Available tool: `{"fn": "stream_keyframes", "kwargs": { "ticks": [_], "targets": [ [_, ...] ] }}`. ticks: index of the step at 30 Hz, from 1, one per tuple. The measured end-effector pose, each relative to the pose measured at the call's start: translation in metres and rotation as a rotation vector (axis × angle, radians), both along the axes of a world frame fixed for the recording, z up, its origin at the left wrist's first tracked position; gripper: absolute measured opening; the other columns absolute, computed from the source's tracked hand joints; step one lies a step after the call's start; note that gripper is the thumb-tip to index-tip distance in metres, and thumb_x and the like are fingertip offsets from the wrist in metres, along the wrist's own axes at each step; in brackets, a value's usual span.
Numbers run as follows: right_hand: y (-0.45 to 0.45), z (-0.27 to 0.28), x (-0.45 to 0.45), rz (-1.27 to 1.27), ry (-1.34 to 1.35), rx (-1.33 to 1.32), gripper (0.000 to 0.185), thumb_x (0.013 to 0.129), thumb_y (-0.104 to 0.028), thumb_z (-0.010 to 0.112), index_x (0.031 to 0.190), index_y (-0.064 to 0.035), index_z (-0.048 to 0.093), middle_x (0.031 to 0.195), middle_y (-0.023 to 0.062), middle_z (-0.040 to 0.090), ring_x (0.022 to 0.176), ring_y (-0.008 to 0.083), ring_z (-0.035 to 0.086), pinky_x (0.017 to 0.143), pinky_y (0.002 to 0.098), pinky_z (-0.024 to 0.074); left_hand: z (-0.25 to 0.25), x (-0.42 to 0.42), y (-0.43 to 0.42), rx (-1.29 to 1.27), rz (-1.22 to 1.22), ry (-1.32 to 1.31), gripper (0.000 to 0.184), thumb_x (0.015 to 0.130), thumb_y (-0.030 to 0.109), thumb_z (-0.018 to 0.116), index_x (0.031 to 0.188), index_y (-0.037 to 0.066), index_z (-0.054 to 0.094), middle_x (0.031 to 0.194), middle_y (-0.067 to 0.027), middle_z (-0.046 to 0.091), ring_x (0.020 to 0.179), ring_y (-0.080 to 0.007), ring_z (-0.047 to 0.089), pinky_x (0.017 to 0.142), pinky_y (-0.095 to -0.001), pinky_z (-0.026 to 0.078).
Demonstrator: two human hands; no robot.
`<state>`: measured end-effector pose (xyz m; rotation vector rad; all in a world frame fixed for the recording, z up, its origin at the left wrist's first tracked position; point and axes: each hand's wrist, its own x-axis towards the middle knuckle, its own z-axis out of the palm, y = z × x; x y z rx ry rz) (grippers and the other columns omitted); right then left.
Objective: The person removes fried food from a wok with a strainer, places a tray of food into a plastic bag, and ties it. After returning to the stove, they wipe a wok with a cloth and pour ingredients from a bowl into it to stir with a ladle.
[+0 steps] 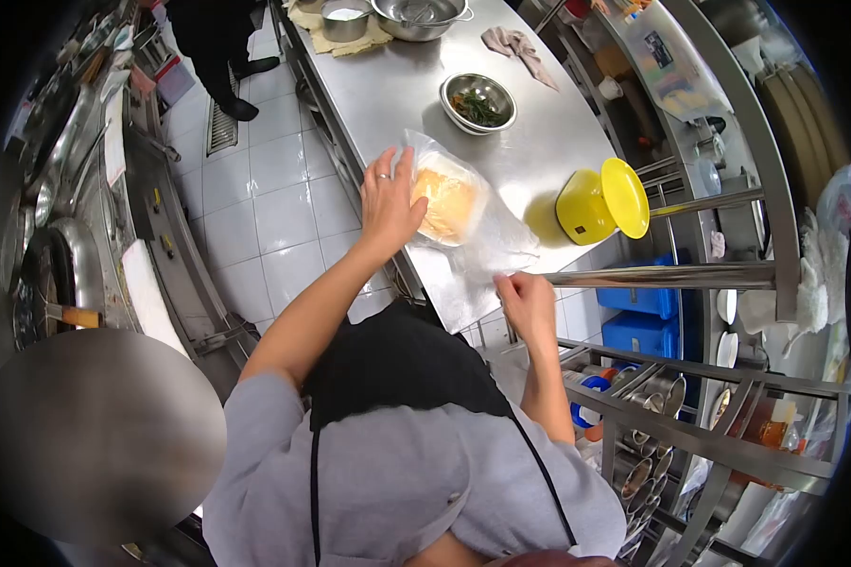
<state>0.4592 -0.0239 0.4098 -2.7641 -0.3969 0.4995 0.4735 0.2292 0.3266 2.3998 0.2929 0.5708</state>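
A shiny steel tabletop (383, 80) runs away from the person, who wears a grey shirt (416, 463) and a black apron (397, 364). Close to the person, by the left edge and the near corner, lies a thin, see-through bag (501, 238). Inside it is a flat, pale yellow block of food (444, 203); I can't tell what kind. The left grip (392, 205) lies on the left side of the bag, over the tabletop's left edge. Its fingers are stretched out and its thumb rests on the block, but I can't tell if it is squeezing. The right grip (528, 304) is by the near edge, with thumb and finger pinching the loose end of the bag. Near the right edge stands a bright yellow scale (579, 210) with a round, tipped top, well apart from the block. Past the bag, between the left and right edges, sits a steel bowl (490, 90) with green and orange bits in it. Farther off, near the right edge, is a crumpled cloth (520, 54). Toward the far end are a big steel strainer (421, 31) and, near the left edge, a small pot (343, 31) on a tan cloth (309, 21). Past the left edge, another person in black (208, 52) stands on the tile floor (279, 180).
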Motion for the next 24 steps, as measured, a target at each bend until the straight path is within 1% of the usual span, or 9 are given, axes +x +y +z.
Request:
{"fn": "stream_keyframes", "kwargs": {
  "ticks": [1,3,5,7,9,11,15,21,24],
  "targets": [
    [0.004,0.023,-0.013,-0.025,-0.228,0.247,0.018,0.092,-0.010,0.058,0.095,0.0055,0.067,0.080,0.0155,0.067,0.070,0.0269,0.064,0.065,0.0323,0.0497,0.006,-0.004,0.001,0.167,-0.034,-0.114,0.074,0.075,0.018,0.071,0.141,0.004,0.042,0.144,-0.0226,0.039,0.130,-0.0404,0.040,0.108,-0.0479,0.034],
    [0.014,0.051,-0.041,-0.097,-0.679,0.723,0.013,0.089,-0.003,0.058,0.095,0.0053,0.066,0.087,0.0197,0.067,0.079,0.0319,0.066,0.072,0.0354,0.0512,0.017,-0.009,-0.006,0.235,-0.265,-0.113,0.063,0.081,0.017,0.064,0.139,0.000,0.045,0.143,-0.0241,0.042,0.132,-0.0397,0.040,0.111,-0.0507,0.029],
    [0.040,0.063,-0.025,0.076,-0.828,0.804,0.017,0.082,0.005,0.059,0.099,0.0054,0.064,0.102,0.0243,0.066,0.094,0.0377,0.065,0.084,0.0416,0.0503,0.000,0.000,-0.016,0.367,-0.435,-0.055,0.060,0.084,0.018,0.062,0.138,-0.003,0.045,0.144,-0.0251,0.041,0.135,-0.0401,0.037,0.113,-0.0502,0.027],
    [0.066,0.025,0.020,0.331,-0.576,0.712,0.032,0.078,0.004,0.060,0.110,0.0073,0.061,0.116,0.0283,0.062,0.108,0.0434,0.059,0.094,0.0467,0.0466,-0.017,0.003,-0.024,0.511,-0.446,0.118,0.061,0.091,0.028,0.052,0.140,-0.006,0.042,0.149,-0.0260,0.037,0.141,-0.0398,0.030,0.117,-0.0487,0.020],
    [0.084,-0.052,0.061,0.393,-0.596,0.267,0.049,0.078,-0.003,0.061,0.125,0.0084,0.053,0.126,0.0291,0.057,0.122,0.0410,0.052,0.104,0.0471,0.0406,-0.025,0.009,-0.026,0.616,-0.414,0.227,0.064,0.093,0.034,0.049,0.142,-0.006,0.040,0.151,-0.0258,0.033,0.143,-0.0390,0.026,0.118,-0.0479,0.017],
    [0.082,-0.092,0.075,0.429,-0.570,0.202,0.055,0.080,-0.006,0.059,0.131,0.0093,0.048,0.131,0.0292,0.053,0.127,0.0395,0.048,0.108,0.0456,0.0358,-0.026,0.010,-0.023,0.570,-0.383,0.230,0.066,0.094,0.038,0.046,0.144,-0.005,0.038,0.151,-0.0255,0.033,0.144,-0.0391,0.026,0.119,-0.0475,0.016],
    [0.081,-0.105,0.074,0.398,-0.481,0.216,0.058,0.082,-0.006,0.054,0.138,0.0074,0.042,0.139,0.0276,0.048,0.133,0.0372,0.043,0.113,0.0453,0.0309,-0.030,0.010,-0.010,0.567,-0.445,0.241,0.071,0.095,0.043,0.044,0.146,-0.005,0.034,0.152,-0.0255,0.032,0.144,-0.0379,0.025,0.120,-0.0453,0.015],
    [0.081,-0.083,0.082,0.507,-0.364,0.093,0.049,0.089,-0.014,0.052,0.132,0.0095,0.047,0.137,0.0281,0.049,0.132,0.0372,0.044,0.110,0.0473,0.0336,-0.027,0.023,0.007,0.497,-0.566,0.242,0.062,0.094,0.037,0.050,0.140,-0.004,0.043,0.149,-0.0254,0.036,0.142,-0.0375,0.029,0.118,-0.0447,0.020],
    [0.078,-0.072,0.057,0.571,-0.383,0.121,0.048,0.091,-0.022,0.054,0.126,0.0107,0.052,0.132,0.0289,0.053,0.129,0.0381,0.047,0.110,0.0449,0.0330,0.001,0.005,0.018,0.493,-0.570,0.298,0.055,0.095,0.033,0.051,0.136,-0.004,0.048,0.146,-0.0255,0.040,0.141,-0.0374,0.032,0.117,-0.0456,0.023]
  ]
}}
